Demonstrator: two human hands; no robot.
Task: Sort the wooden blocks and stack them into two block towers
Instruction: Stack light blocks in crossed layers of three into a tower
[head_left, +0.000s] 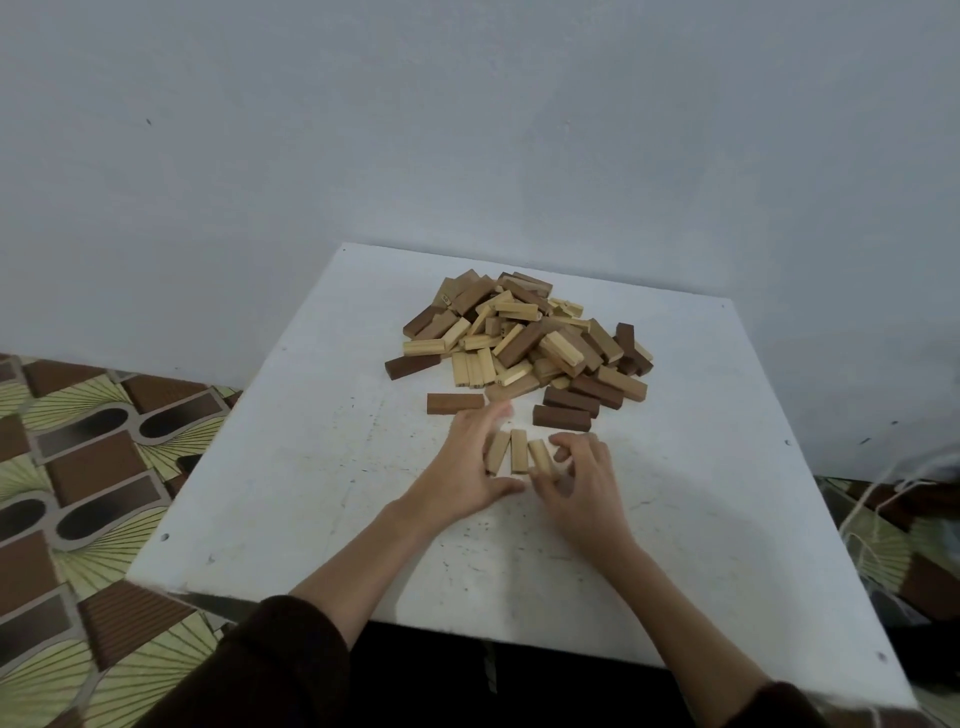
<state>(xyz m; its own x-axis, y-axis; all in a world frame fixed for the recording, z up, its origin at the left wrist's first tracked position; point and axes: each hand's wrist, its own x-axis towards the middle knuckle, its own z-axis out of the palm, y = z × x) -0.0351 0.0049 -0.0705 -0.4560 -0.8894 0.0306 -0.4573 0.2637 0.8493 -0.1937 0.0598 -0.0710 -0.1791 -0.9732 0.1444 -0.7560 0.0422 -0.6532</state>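
Squaring up: both hands work at three pale blocks (518, 452) laid side by side at frame centre, which I judge to be the first layer of the light-wood tower.
Floor: patterned brown and yellow-green tiling (78, 467) fills the lower left of the frame, beside the bench edge.
Bench: a white, scuffed top (291, 499) carries everything; bare surface lies left and below the hands.
Lone dark block: one brown block (455, 403) lies flat left of centre, just above the left hand and apart from the heap, probably already set aside for the dark tower.
Left hand: the left hand (470, 462) rests at the left flank of the row, its grip spread, fingers blurred above the leftmost block and thumb stretched under the row's near ends; it seems to be nudging the blocks together rather than lifting.
Heap: the unsorted pile (519, 332) of light and dark blocks sits above centre, close behind the row, so reaching hands could knock loose pieces down onto it.
Right hand: the right hand (582, 480) has its fingers curled, the tips pinching the rightmost pale block from the right and near end.
Dark pair: two brown blocks (563, 413) lie just above the right hand, near the row's far right corner.
Cord: pale string (878, 499) trails off the right edge of the frame.
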